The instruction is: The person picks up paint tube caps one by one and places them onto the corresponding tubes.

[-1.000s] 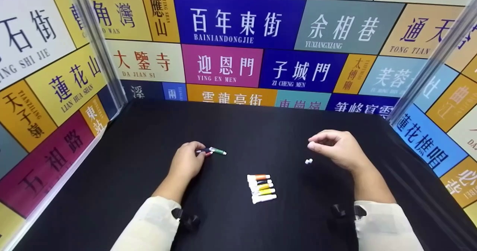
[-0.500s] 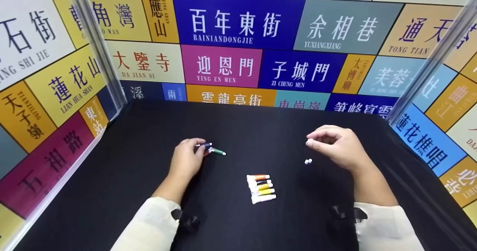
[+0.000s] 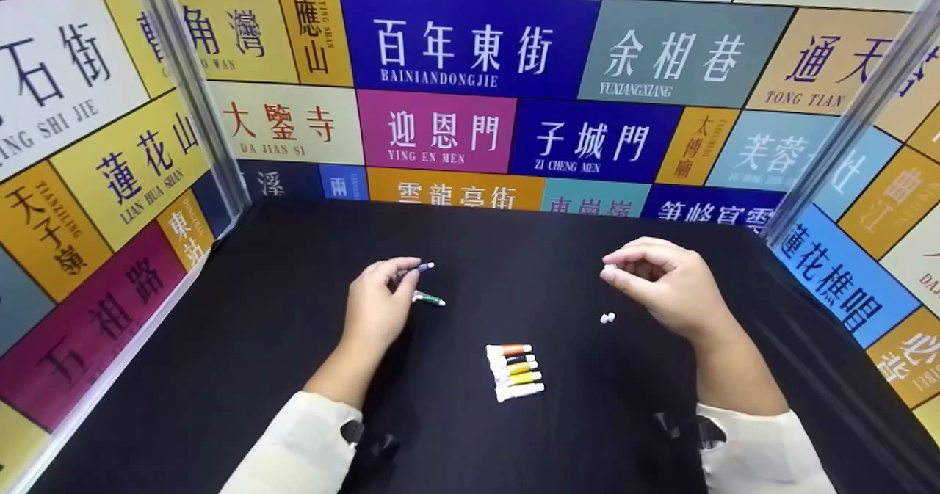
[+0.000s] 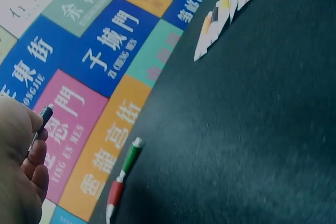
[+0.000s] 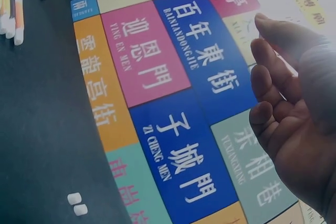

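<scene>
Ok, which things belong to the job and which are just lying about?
Likely job:
dark blue tube in left hand
small white piece in right hand
two white cylinders
green tube
red tube
row of five multicoloured tubes

Likely surroundings:
black cloth
colourful lettered wall

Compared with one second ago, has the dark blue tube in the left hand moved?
Yes: in the head view, the dark blue tube has shifted upward in the picture and to the right, judged against the unmoved green tube.

Colourful lettered panels (image 3: 437, 131) rise behind and beside the black cloth (image 3: 514, 274).
</scene>
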A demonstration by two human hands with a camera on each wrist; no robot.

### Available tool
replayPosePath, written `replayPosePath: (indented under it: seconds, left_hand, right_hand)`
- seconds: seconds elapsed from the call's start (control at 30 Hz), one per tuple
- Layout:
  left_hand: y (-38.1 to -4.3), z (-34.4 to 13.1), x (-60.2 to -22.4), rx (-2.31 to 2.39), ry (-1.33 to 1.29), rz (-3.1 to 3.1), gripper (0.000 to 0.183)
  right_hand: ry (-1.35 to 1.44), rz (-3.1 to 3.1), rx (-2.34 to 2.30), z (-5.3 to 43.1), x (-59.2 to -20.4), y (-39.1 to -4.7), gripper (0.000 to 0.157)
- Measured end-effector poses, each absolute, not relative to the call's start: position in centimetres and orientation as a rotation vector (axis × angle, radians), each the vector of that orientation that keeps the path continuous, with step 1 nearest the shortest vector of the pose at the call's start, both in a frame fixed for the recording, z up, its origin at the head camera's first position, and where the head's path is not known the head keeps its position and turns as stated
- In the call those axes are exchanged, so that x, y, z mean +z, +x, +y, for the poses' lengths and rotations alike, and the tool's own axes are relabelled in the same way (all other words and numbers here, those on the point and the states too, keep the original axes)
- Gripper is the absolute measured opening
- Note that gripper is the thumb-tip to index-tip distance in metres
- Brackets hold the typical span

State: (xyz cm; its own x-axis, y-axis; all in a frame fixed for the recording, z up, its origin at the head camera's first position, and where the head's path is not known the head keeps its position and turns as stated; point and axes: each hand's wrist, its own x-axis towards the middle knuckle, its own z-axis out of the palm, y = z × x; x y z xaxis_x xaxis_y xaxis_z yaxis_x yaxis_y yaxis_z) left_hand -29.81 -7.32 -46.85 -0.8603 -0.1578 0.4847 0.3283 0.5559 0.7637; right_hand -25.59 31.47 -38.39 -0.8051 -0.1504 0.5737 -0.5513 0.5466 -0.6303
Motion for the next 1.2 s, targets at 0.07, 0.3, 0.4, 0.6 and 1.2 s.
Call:
replayPosePath:
  seconds: [0.07, 0.3, 0.4, 0.6, 1.2]
  left_hand:
    - [-29.6, -7.0, -46.5, -1.278, -0.15, -2.276, 0.017]
    - [-28.8, -6.0, -45.5, -1.329, -0.186, -2.265, 0.018]
    - [-28.4, -5.7, -45.1, -1.399, -0.192, -2.249, 0.019]
    - [-27.3, -5.0, -43.9, -1.561, -0.208, -2.241, 0.022]
    - [-24.0, -3.0, -41.5, -1.25, -0.52, -2.16, 0.021]
  right_hand:
    - [0.578, -2.309, 1.173, 31.2, -38.2, -25.3, 0.015]
    - [0.647, -2.244, 1.17, 30.6, -37.6, -24.7, 0.02]
    - [0.687, -2.229, 1.161, 30.6, -37.4, -24.5, 0.022]
    - [0.747, -2.209, 1.125, 30.3, -37.2, -24.1, 0.021]
    - [0.932, -2.059, 1.072, 29.0, -35.9, -22.5, 0.029]
